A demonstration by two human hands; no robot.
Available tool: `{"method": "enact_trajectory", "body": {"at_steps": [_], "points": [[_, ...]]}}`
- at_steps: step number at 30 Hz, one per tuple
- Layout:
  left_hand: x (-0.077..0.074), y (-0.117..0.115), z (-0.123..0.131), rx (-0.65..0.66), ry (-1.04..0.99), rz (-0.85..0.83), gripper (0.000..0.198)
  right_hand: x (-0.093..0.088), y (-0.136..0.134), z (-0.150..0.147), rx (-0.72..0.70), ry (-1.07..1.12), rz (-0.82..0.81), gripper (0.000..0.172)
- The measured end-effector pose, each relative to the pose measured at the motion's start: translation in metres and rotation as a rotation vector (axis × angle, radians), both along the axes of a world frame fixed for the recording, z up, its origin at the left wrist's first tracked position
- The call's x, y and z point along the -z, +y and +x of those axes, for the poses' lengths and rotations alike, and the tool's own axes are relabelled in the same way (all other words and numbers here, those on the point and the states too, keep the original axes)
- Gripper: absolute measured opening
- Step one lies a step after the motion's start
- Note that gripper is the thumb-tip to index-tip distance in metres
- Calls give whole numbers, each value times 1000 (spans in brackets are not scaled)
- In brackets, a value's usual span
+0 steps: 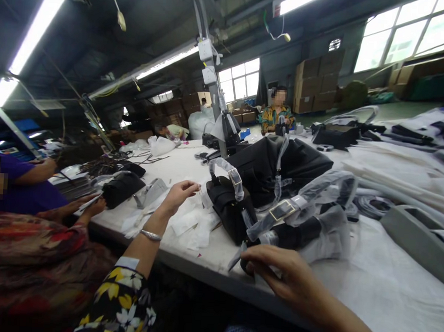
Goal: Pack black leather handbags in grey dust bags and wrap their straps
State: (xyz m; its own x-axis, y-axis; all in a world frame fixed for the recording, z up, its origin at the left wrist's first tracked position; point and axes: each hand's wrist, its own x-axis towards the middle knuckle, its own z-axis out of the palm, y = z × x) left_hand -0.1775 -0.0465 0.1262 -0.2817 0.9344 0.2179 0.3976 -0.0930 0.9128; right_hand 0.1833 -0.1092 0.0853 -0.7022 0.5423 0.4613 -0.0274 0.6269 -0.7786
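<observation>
My left hand [179,197] is raised over scraps of white paper [193,227], its thumb and fingertips pinched together. Whatever lies between those fingertips is too small to make out. In my right hand [285,270], at the table's front edge, is a small tool [236,257] with a pointed grey blade and a dark grip; its exact kind is unclear. Between and beyond the hands sits a black handbag [228,211]. Its handles are wrapped in clear plastic, and a gold-rimmed buckle [282,210] shows on the strap close above my right hand.
A larger black bag [260,161] stands behind. A grey plastic holder [420,238] and a coiled strip [373,206] lie to the right. A co-worker in a red patterned top [31,259] works at the left beside another black bag [123,187]. A metal post [217,95] rises from the table.
</observation>
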Motion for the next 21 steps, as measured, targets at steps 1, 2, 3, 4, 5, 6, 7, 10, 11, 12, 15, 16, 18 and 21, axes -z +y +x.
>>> {"method": "enact_trajectory", "body": {"at_steps": [1,2,3,4,5,6,7,10,11,12,15,16,18,21], "points": [[-8,-4,3,17,-23,15,38,-8,5,-6,14,44,30,24],[-16,-8,7,34,-45,29,41,-17,10,-12,34,91,60,24],[-23,-12,12,50,-66,43,43,-25,16,-19,60,138,87,23],[-29,-16,18,66,-87,57,44,-33,22,-26,87,183,104,22],[-36,-20,24,83,-107,68,43,-41,28,-34,114,219,113,22],[-42,-24,31,100,-126,78,42,-48,34,-41,139,249,119,22],[-47,-28,38,120,-144,86,41,-54,40,-49,163,269,123,24],[-62,-41,63,180,-190,106,37,-63,55,-67,245,278,118,30],[-66,-45,71,201,-209,111,35,-64,58,-71,254,273,95,31],[-70,-49,79,223,-231,118,33,-64,59,-74,238,266,51,31],[-76,-61,100,287,-294,135,28,-61,55,-75,96,258,-168,29],[-77,-63,106,305,-306,139,27,-60,51,-73,55,258,-250,29],[-76,-68,116,331,-321,139,26,-57,43,-68,40,266,-390,31],[-72,-72,129,353,-363,134,24,-54,32,-58,92,311,-512,32]]}}
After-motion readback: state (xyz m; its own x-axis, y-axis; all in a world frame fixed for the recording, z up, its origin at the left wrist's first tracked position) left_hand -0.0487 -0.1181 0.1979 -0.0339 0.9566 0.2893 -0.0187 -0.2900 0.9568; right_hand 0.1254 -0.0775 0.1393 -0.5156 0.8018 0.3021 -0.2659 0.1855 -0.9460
